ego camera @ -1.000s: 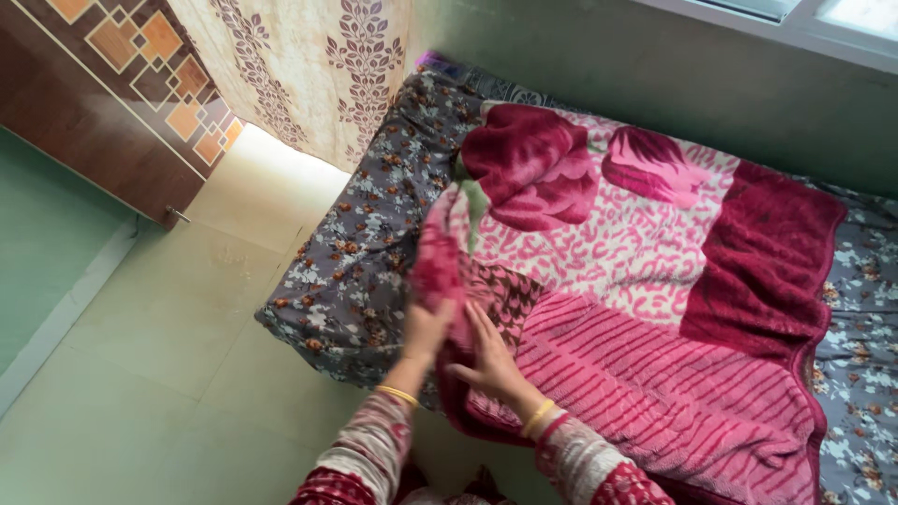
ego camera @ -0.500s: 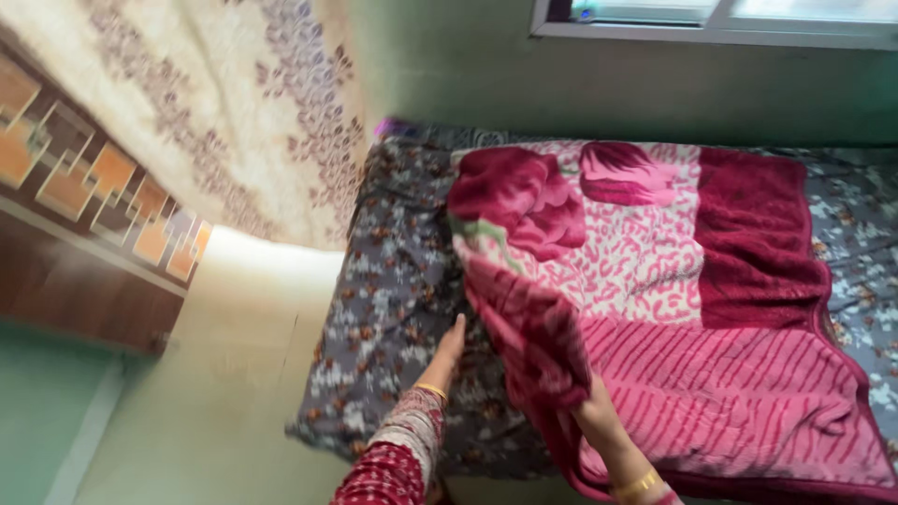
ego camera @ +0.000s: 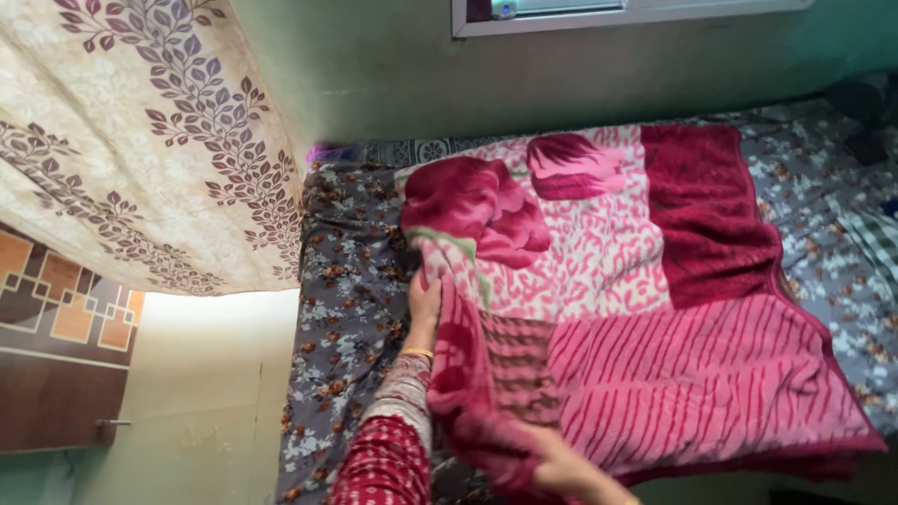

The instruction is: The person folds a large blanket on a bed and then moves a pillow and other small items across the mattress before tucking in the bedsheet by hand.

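Beside our flat, open left hand point(ego camera: 426, 304) lies the pink blanket point(ego camera: 645, 309); our right hand point(ego camera: 561, 468) grips its bunched edge.

My left hand point(ego camera: 426, 304) lies flat, arm stretched forward; my right hand point(ego camera: 561, 468) is clenched near my body

A cream curtain point(ego camera: 150, 140) with a purple leaf pattern hangs at the left, above a pale floor point(ego camera: 210, 393). Below it, at the left edge, stands a brown door point(ego camera: 56, 374) with orange square panels and a small metal latch point(ego camera: 110, 424). A green wall point(ego camera: 421, 70) runs behind the bed, with a window frame point(ego camera: 608, 14) along the top. A dark bundle point(ego camera: 865, 103) lies at the far right corner.
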